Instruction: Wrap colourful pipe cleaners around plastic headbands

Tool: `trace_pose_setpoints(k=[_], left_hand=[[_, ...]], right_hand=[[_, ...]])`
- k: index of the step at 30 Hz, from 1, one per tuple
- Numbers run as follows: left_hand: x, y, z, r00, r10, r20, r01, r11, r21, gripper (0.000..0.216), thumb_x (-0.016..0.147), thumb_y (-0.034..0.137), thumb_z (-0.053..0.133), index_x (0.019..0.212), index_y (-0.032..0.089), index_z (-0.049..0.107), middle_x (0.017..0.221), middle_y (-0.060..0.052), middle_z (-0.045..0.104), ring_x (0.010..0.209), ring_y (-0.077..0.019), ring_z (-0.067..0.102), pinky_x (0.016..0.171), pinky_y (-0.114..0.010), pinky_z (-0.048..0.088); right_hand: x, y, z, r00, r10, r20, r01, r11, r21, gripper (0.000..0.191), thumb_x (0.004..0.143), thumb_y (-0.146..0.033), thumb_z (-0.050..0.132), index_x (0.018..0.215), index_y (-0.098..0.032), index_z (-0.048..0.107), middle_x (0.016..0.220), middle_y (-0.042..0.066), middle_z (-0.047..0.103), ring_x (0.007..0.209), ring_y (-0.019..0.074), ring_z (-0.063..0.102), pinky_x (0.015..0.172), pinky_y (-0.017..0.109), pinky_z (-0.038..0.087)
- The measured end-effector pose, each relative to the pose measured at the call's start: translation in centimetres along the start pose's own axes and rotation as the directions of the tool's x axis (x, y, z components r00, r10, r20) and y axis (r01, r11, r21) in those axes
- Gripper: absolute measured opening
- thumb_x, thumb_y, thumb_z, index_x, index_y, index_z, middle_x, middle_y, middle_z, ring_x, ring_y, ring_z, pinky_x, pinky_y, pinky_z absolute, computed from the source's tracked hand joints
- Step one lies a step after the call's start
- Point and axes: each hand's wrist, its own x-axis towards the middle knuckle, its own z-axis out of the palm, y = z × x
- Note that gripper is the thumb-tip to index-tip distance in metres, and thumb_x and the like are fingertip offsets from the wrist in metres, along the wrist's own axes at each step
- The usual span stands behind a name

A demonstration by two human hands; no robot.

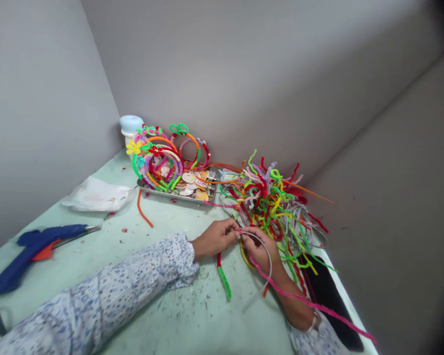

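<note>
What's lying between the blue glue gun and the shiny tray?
In the head view, a crumpled clear plastic bag and a bent orange pipe cleaner lie on the green table between the glue gun and the tray.

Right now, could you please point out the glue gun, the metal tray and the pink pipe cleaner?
glue gun (55, 232), head view, on its blue barrel.
metal tray (177, 195), head view, on its front rim.
pink pipe cleaner (299, 298), head view, on its loose tail.
</note>
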Motion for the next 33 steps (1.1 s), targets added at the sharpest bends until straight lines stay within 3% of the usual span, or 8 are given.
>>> trace_pose_setpoints(k=[8,17,26,33], left_hand=[[0.2,-0.3,0.1,0.995,-0.097,0.040,0.101,0.983,-0.152,0.017,0.080,0.031,0.048,0.082,0.015,0.052,0.060,0.005,0.050,0.046,-0.0056,0.039,0.045,-0.018,0.028],[1.0,-0.9,-1.0,0.963,-0.169,0.210,0.229,0.923,-0.310,0.015,0.073,0.028,0.054,0.079,0.015,0.053,0.056,0.005,0.049,0.038,-0.0041,0.035,0.039,-0.019,0.024],[1.4,-0.7,-2.3,0.915,-0.194,0.353,0.310,0.899,-0.308,0.017,0.069,0.029,0.057,0.076,0.014,0.055,0.053,0.006,0.048,0.037,-0.0046,0.035,0.038,-0.019,0.026],[1.6,-0.1,-3.2,0.843,-0.254,0.474,0.415,0.868,-0.273,0.014,0.065,0.025,0.058,0.074,0.014,0.057,0.051,0.006,0.047,0.037,-0.0047,0.035,0.036,-0.019,0.023]], right_hand=[[-0.1,0.8,0.1,0.991,-0.129,-0.022,0.124,0.977,-0.172,0.015,0.079,-0.023,0.053,0.087,-0.019,0.065,0.079,0.004,0.066,0.068,0.0163,0.061,0.063,0.026,0.048],[-0.2,0.5,0.0,0.951,-0.308,0.006,0.295,0.903,-0.312,0.015,0.081,-0.020,0.050,0.087,-0.020,0.064,0.078,0.004,0.063,0.073,0.0172,0.059,0.068,0.029,0.047],[-0.5,-0.1,-0.4,0.924,-0.365,0.118,0.384,0.884,-0.268,0.021,0.084,-0.014,0.047,0.097,-0.021,0.062,0.087,0.006,0.063,0.081,0.0177,0.060,0.071,0.031,0.050],[-0.7,-0.1,-0.6,0.865,-0.466,0.187,0.502,0.807,-0.311,0.026,0.085,-0.014,0.045,0.103,-0.022,0.062,0.091,0.007,0.065,0.085,0.0185,0.061,0.074,0.032,0.051]])
